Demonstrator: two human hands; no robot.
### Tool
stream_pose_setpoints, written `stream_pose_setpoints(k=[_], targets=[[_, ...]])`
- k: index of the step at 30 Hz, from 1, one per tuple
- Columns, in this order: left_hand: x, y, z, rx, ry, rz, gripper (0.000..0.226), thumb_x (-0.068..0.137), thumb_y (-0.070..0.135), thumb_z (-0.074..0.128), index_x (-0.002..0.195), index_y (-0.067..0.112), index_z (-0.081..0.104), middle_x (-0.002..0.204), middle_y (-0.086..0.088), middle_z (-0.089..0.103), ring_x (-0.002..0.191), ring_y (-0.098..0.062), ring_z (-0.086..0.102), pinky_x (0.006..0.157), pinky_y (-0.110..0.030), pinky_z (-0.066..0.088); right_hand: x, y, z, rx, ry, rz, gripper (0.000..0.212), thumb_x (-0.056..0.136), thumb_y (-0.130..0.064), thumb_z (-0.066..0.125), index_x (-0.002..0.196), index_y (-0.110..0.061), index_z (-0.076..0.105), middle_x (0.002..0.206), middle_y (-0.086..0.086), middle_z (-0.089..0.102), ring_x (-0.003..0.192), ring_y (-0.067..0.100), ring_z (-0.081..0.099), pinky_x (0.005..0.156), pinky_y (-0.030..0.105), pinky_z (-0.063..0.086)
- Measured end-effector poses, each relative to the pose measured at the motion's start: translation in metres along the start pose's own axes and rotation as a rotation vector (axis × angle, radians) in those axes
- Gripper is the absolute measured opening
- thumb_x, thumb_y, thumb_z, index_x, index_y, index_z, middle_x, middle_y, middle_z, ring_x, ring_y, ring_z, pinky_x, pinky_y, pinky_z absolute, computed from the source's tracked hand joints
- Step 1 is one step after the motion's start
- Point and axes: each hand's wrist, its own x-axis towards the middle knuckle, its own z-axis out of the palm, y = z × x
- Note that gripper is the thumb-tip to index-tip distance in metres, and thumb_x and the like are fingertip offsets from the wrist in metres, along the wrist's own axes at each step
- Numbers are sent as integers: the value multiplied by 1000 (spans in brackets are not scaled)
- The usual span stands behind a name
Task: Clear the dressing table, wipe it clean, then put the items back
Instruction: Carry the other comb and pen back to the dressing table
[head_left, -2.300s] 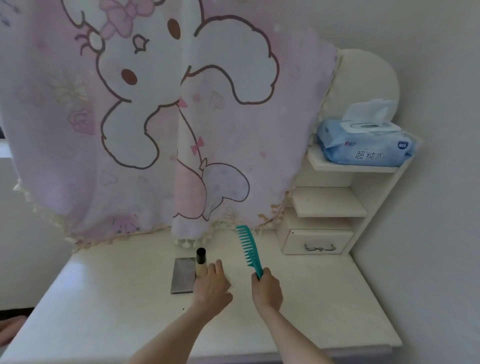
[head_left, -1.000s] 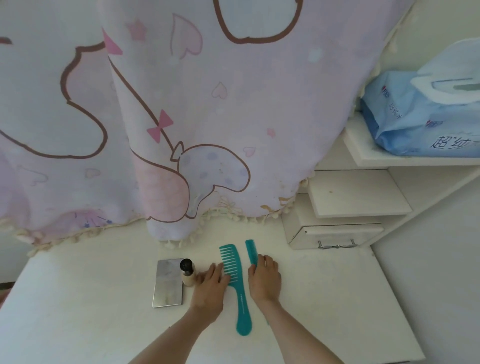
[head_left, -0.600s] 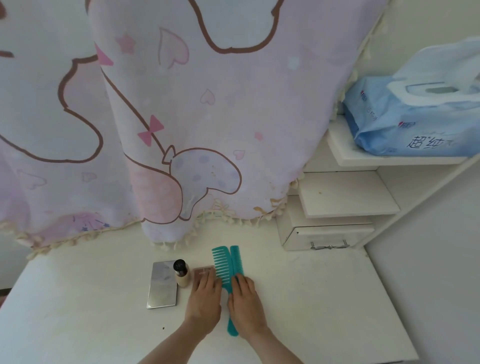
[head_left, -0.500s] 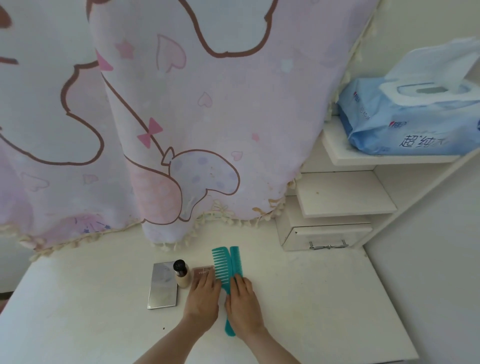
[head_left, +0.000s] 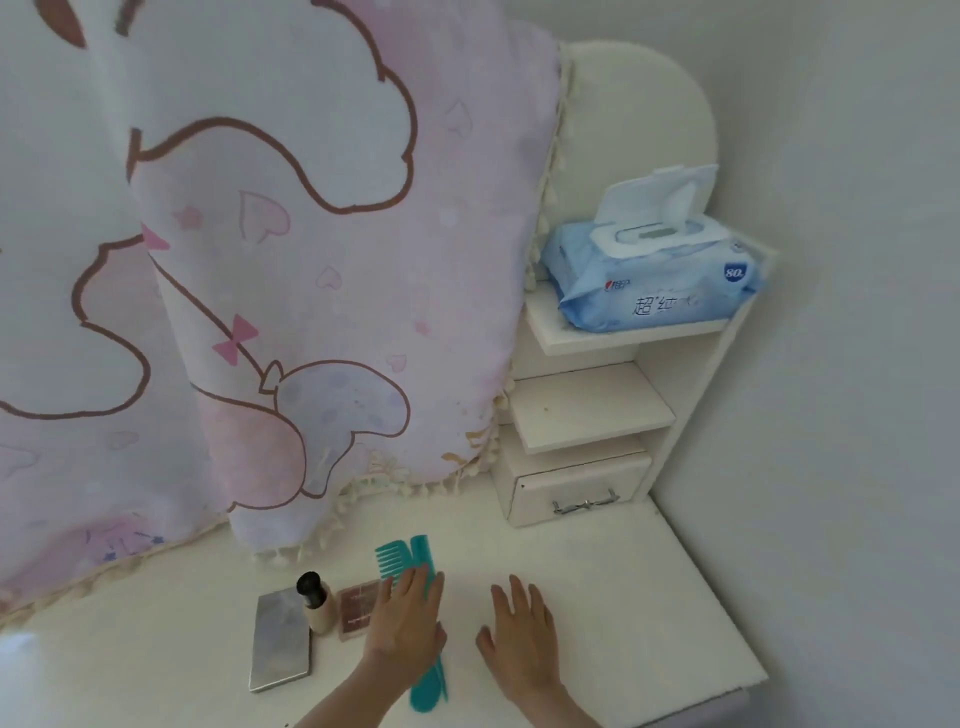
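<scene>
Two teal combs flat, side by side on white tabletop, teeth end away. Left of them: brown compact, black-capped foundation bottle, silver case, all close together.

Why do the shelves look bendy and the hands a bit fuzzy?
Head view: the wide lens bows the shelf unit near the edge; the left hand and right hand are softly blurred; the light is dim and even, with a pale glare patch on the table at far left.

Soft dim daylight through curtain, glare patch on desk at left, wide-angle edge bending, slight overall blur
</scene>
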Motion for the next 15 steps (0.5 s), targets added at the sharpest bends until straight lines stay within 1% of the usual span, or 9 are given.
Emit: stream_pose_setpoints(k=[1, 2, 4, 5, 6, 8, 10, 12, 15], targets=[[5, 6, -2, 1, 25, 52, 58, 92, 33, 41, 145, 16, 23, 151, -7, 23, 138, -26, 22, 113, -42, 19, -5, 8, -5, -12, 25, 51, 59, 33, -48, 81, 85, -22, 75, 94, 4, 73, 80, 27, 70, 62, 33, 58], [12, 14, -3, 16, 66, 131, 57, 89, 35, 45, 141, 15, 33, 147, -8, 33, 134, -27, 31, 110, -42, 27, -11, 18, -10, -31, 56, 98, 55, 37, -48, 77, 86, -22, 75, 94, 4, 73, 80, 27, 70, 63, 33, 57], [23, 36, -13, 33, 86, 336, 56, 66, 42, 65, 115, 14, 65, 118, -8, 63, 107, -24, 59, 87, -38, 51, -28, 40, -22, -68, 118, 220, 52, 42, -48, 69, 87, -23, 75, 94, 3, 73, 81, 27, 70, 64, 34, 57], [27, 48, -14, 57, 139, 449, 56, 51, 43, 75, 100, 15, 72, 102, -5, 70, 91, -21, 65, 74, -35, 56, -41, 49, -26, -74, 135, 304, 51, 44, -49, 67, 87, -23, 75, 94, 3, 73, 81, 27, 70, 64, 34, 57], [30, 64, -15, 71, 188, 556, 58, 41, 41, 81, 92, 15, 74, 93, -3, 71, 82, -19, 68, 66, -33, 57, -58, 58, -31, -76, 150, 399, 49, 47, -51, 66, 87, -24, 75, 94, 2, 73, 82, 27, 70, 65, 35, 58], [26, 106, -26, 83, 230, 731, 57, 42, 39, 81, 92, 14, 74, 91, -3, 72, 79, -18, 69, 64, -31, 57, -101, 75, -43, -67, 189, 589, 45, 54, -52, 62, 88, -24, 74, 92, 3, 73, 80, 26, 70, 65, 35, 58], [6, 154, -34, 74, 236, 934, 58, 42, 35, 82, 94, 12, 73, 90, -4, 72, 78, -20, 68, 63, -31, 57, -156, 87, -55, -68, 230, 774, 45, 53, -50, 73, 89, -22, 72, 90, 4, 72, 79, 27, 69, 64, 36, 58], [-30, 207, -41, 58, 217, 1122, 64, 36, 31, 85, 95, 10, 71, 88, -6, 71, 77, -22, 68, 63, -31, 56, -221, 99, -68, -118, 275, 940, 54, 47, -48, 83, 92, -21, 72, 96, 6, 72, 85, 30, 69, 67, 39, 58], [-100, 293, -55, 24, 289, 1378, 70, 41, 32, 86, 104, 8, 69, 98, -10, 70, 86, -25, 68, 68, -38, 57, -324, 113, -96, -194, 353, 1203, 57, 49, -48, 83, 97, -20, 72, 104, 8, 71, 94, 31, 68, 73, 40, 57]])
